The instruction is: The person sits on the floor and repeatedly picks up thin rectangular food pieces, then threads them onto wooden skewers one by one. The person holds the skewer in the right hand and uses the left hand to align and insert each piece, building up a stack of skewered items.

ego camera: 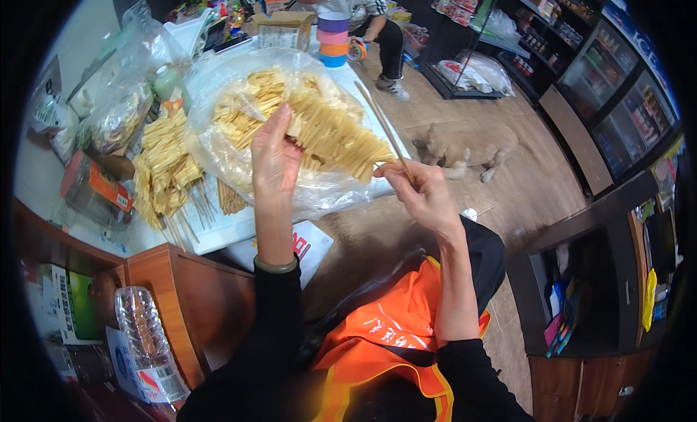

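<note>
Between my hands stretches a skewer packed with folded pale-yellow strips, perhaps tofu skin [337, 131]. My left hand [277, 152] holds its upper left end, the thumb against the strips. My right hand [422, 190] grips the lower right end and also holds thin bare wooden sticks [384, 122] that point up and left. Behind them, a large clear plastic bag [212, 163] lies open on the white table [239, 234], with more loose strips [267, 87] in it. Left of the bag is a pile of filled skewers [166, 161]; beside it lies a bundle of bare sticks [231, 198].
A plastic jar [95, 190] and a green bottle [169, 84] stand at the left. Colourful tape rolls [333, 38] and a cardboard box [283, 33] are at the table's far side, near a seated person [354, 11]. A dog [474, 144] lies on the floor at the right.
</note>
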`<state>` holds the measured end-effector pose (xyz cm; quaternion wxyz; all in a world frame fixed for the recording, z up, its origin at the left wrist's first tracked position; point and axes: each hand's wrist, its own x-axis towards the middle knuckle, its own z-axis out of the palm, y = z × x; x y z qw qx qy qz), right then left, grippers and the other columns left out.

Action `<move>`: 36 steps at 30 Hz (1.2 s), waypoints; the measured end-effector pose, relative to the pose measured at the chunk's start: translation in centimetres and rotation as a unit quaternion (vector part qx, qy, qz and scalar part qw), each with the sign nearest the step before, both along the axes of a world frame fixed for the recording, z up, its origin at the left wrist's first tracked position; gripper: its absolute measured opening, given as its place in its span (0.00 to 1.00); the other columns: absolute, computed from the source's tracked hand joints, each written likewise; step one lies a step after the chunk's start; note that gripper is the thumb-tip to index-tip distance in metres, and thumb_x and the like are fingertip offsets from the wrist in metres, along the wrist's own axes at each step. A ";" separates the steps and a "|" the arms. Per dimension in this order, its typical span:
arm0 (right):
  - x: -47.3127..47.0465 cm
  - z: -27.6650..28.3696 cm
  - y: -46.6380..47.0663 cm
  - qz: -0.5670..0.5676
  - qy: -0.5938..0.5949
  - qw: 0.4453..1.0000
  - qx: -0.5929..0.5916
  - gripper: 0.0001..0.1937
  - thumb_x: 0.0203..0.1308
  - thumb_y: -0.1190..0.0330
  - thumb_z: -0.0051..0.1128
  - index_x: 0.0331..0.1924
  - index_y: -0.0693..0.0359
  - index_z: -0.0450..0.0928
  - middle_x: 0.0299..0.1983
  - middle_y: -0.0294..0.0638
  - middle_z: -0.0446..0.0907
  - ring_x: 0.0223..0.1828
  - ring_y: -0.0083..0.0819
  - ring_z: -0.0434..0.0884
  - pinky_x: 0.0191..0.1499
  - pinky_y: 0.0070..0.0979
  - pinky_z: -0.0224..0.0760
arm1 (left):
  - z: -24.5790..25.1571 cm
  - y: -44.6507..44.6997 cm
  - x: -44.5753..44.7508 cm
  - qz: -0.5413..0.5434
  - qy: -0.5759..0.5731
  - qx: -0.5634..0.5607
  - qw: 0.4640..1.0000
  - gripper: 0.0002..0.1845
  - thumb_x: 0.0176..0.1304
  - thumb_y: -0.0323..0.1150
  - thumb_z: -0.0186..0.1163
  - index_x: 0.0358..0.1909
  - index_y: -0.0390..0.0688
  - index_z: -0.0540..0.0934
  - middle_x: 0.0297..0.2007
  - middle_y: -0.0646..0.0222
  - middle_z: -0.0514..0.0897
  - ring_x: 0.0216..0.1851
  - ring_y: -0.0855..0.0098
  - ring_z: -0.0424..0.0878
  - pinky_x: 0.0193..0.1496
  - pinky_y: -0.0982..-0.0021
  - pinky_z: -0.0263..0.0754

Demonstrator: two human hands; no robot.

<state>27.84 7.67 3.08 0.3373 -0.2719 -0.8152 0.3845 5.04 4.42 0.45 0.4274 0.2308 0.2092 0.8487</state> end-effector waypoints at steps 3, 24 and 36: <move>-0.2 -0.2 -0.1 0.010 0.012 1.000 -0.004 0.07 0.61 0.73 0.51 0.38 0.64 0.81 0.14 0.33 0.67 0.16 0.15 0.60 0.19 0.19 0.53 | 0.0 -0.2 0.1 -0.013 0.007 0.005 1.000 0.14 0.64 0.30 0.55 0.49 0.35 0.74 0.46 0.62 0.79 0.47 0.69 0.78 0.52 0.65 0.74; -0.4 0.0 0.2 0.048 0.168 0.943 -0.284 0.11 0.65 0.64 0.51 0.38 0.64 0.79 0.15 0.23 0.63 0.15 0.09 0.58 0.17 0.11 0.44 | 0.8 -2.4 3.4 -0.007 0.153 -0.028 0.988 0.19 0.66 0.34 0.53 0.55 0.34 0.68 0.49 0.56 0.77 0.49 0.72 0.76 0.49 0.73 0.74; -1.5 0.0 -1.2 0.073 -0.010 0.989 -0.129 0.09 0.64 0.71 0.50 0.41 0.65 0.80 0.15 0.25 0.64 0.18 0.13 0.60 0.20 0.15 0.51 | 0.7 -2.2 3.0 0.023 0.103 0.030 0.994 0.13 0.67 0.31 0.51 0.48 0.34 0.73 0.41 0.63 0.81 0.39 0.76 0.80 0.41 0.74 0.77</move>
